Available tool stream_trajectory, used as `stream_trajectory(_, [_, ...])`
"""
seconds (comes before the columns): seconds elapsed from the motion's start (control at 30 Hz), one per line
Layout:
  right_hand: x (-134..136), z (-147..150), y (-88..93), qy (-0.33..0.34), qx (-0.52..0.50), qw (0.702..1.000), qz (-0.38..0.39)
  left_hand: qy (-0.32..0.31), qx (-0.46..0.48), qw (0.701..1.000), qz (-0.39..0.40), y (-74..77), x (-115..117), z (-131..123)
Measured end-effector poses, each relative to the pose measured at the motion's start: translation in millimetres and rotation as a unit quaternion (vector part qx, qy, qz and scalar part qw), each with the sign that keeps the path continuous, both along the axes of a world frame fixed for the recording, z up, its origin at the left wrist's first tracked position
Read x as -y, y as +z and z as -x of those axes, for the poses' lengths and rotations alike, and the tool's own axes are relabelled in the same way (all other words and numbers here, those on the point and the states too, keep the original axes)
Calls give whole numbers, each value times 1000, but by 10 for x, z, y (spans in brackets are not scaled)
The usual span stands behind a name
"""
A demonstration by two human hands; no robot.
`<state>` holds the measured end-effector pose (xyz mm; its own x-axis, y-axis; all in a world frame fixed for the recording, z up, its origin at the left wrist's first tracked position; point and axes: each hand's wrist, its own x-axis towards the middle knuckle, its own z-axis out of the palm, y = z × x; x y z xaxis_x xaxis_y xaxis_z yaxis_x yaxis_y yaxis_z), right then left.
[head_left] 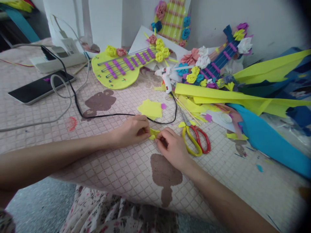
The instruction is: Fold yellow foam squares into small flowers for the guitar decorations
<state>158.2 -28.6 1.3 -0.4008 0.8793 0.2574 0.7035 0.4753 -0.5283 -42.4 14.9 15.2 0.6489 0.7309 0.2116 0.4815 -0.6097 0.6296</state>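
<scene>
I am pinching a small yellow paper piece [154,131] between my two hands, low over the quilted cloth [116,174]. My left hand [136,129] is coming in at nine o'clock of the piece, its fingers curling and its thumb and fingertips closing on that edge. My right hand [173,145] is sitting at four o'clock, its fingers bending loosely and its tips nipping the other edge. My fingers are covering part of the piece, so I cannot tell its whole shape.

Taking the piece as the middle of the dial, a stack of yellow paper [150,109] is lying at twelve, with a purple scrap [163,106] resting just beside it. A white glue gun [166,81] is standing farther out, between twelve and one, and its black cord [109,115] is running between my hands and the stack. Scissors with one yellow and one red handle [194,139] are lying at three, near my right hand. A yellow guitar cutout [119,71] is leaning at eleven, while a blue guitar [218,64] trimmed with paper flowers is showing between one and two. A dark-screened phone [36,89] is lying at ten. Out past the scissors, a blue paper strip [272,139] is stretching away at three.
</scene>
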Motion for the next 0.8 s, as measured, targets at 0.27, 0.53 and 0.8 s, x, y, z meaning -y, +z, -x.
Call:
stream_trajectory(0.27, [6,-10,11,1,-2,1000,12,-19,6,998,52,57,-85,74])
stream_trajectory(0.53, [13,-30,-16,13,-28,999,13,-14,-2,998,53,75,-107,79])
stream_trajectory(0.8, [15,-59,-13,37,-29,999,8,-52,4,997,51,89,-136,135])
